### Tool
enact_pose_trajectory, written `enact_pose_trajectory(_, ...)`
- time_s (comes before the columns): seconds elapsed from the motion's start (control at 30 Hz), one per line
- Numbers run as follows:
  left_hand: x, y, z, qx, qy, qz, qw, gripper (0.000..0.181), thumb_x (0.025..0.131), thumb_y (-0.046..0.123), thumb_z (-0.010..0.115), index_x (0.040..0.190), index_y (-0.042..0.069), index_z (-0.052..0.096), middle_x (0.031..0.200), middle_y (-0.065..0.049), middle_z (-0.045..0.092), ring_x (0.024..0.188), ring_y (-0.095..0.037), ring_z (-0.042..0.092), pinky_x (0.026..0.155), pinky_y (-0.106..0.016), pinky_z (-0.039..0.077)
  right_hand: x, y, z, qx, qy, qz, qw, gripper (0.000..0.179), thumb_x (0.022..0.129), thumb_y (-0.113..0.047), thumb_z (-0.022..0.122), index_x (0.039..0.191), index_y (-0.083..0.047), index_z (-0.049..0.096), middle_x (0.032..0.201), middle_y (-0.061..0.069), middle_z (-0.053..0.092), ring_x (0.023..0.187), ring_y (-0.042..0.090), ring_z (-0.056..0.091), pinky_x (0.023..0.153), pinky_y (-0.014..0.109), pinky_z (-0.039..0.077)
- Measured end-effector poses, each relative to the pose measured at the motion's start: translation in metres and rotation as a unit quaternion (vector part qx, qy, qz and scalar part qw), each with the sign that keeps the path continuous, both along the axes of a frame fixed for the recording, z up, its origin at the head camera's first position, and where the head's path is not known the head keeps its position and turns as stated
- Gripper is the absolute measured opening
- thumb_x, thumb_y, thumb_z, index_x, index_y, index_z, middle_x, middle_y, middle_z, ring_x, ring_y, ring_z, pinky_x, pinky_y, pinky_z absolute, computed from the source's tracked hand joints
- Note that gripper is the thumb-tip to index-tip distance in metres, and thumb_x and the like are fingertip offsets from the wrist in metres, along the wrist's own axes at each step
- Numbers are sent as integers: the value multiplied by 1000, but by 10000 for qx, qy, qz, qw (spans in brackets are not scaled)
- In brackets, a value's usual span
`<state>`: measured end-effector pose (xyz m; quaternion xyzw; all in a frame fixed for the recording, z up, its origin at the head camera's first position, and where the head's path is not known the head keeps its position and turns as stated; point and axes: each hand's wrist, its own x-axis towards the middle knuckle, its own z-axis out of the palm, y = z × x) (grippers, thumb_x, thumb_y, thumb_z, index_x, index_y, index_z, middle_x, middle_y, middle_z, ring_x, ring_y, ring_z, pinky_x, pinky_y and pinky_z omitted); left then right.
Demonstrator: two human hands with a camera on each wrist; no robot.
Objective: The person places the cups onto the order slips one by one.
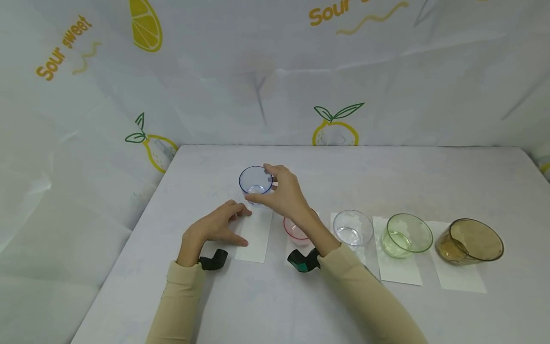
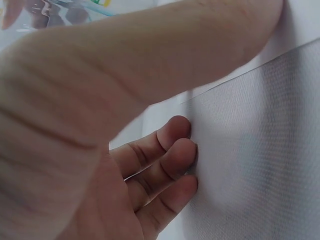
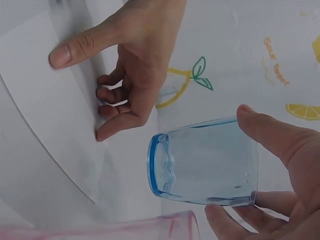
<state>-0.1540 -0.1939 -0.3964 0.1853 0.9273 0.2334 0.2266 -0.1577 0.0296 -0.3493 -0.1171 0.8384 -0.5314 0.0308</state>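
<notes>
My right hand (image 1: 285, 193) grips a clear blue drinking glass (image 1: 252, 179) near its rim, thumb on one side and fingers on the other. In the right wrist view the blue glass (image 3: 210, 162) appears with its thick base toward the paper. On the left, my left hand (image 1: 211, 225) rests at the left edge of a white paper strip (image 1: 256, 236), thumb and index fingertips on the paper. The left wrist view shows its other fingers (image 2: 172, 160) loosely bent against the tablecloth. The blue glass overlaps the strip's far end in the head view.
A pink-rimmed glass (image 1: 294, 231), partly hidden behind my right wrist, a colourless glass (image 1: 352, 229), a green glass (image 1: 404, 236) and a larger amber glass (image 1: 472, 243) stand in a row on white paper strips. A white lemon-print cloth (image 1: 275, 71) hangs behind the table.
</notes>
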Motion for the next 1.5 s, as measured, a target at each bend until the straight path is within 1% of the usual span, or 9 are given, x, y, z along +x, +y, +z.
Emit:
enact_pose_trajectory(0.2, 0, 0, 0, -13, -39, 74, 10000, 73, 71, 34, 94, 132, 13, 61, 122, -9, 55, 113, -24, 52, 101, -44, 48, 12, 3, 3, -2, 69, 251, 9997, 89, 80, -27, 88, 152, 1, 44, 148, 19, 51, 133, 35, 55, 103, 42, 54)
enact_pose_trajectory(0.4, -2, -2, -1, -164, 31, 76, 9998, 75, 72, 37, 94, 130, 7, 58, 122, -11, 55, 114, -26, 53, 102, -46, 49, 23, 4, 4, -49, 208, 453, 9987, 89, 78, -24, 90, 151, 2, 46, 146, 21, 53, 134, 35, 56, 101, 43, 55)
enact_pose_trajectory(0.53, -2, -2, -1, 9, 13, 66, 10000, 83, 72, 35, 94, 139, 8, 54, 128, -13, 55, 118, -30, 54, 105, -49, 48, 31, 4, 6, 92, 232, 542, 9982, 90, 79, -27, 90, 152, 1, 45, 145, 20, 53, 132, 34, 57, 100, 42, 56)
enact_pose_trajectory(0.67, -1, -2, 1, 170, -36, 90, 9998, 96, 71, 33, 94, 149, 9, 45, 137, -15, 54, 126, -33, 53, 111, -52, 45, 37, 4, 7, 239, 149, 665, 9974, 89, 79, -28, 89, 151, 1, 46, 142, 18, 55, 129, 31, 57, 101, 40, 56)
enact_pose_trajectory(0.77, -1, -2, 1, 247, -75, 112, 9996, 99, 70, 32, 95, 151, 6, 42, 141, -15, 52, 134, -34, 50, 117, -53, 40, 40, 3, 7, 318, 96, 738, 9967, 85, 79, -28, 89, 148, 2, 50, 137, 17, 57, 127, 31, 58, 101, 41, 56)
enact_pose_trajectory(0.87, -1, -3, 0, 280, -23, 47, 9996, 99, 70, 31, 95, 149, 4, 42, 142, -16, 53, 137, -34, 48, 119, -54, 37, 42, 2, 6, 403, 55, 791, 9960, 81, 78, -26, 89, 145, 3, 53, 135, 16, 58, 125, 33, 58, 99, 42, 56)
enact_pose_trajectory(1.03, -1, -3, -1, 150, 25, 113, 9998, 95, 69, 33, 95, 143, 0, 45, 135, -16, 55, 131, -32, 51, 117, -53, 39, 44, -1, 5, 509, -31, 872, 9949, 81, 79, -24, 89, 145, 4, 52, 137, 18, 57, 126, 35, 57, 99, 42, 55)
enact_pose_trajectory(1.2, 0, -3, -1, 10, 78, 149, 9999, 88, 70, 35, 94, 136, -1, 48, 128, -14, 56, 122, -29, 55, 111, -52, 45, 47, -5, 2, 673, -89, 865, 9939, 81, 79, -23, 89, 145, 5, 52, 139, 19, 55, 126, 35, 56, 98, 42, 55)
enact_pose_trajectory(1.5, 1, -4, -1, -14, 121, 72, 9999, 80, 70, 36, 93, 133, 4, 55, 122, -11, 56, 113, -25, 55, 102, -48, 50, 49, -15, -4, 1062, -138, 903, 9901, 83, 81, -22, 88, 147, 8, 48, 141, 21, 53, 125, 36, 58, 97, 44, 56)
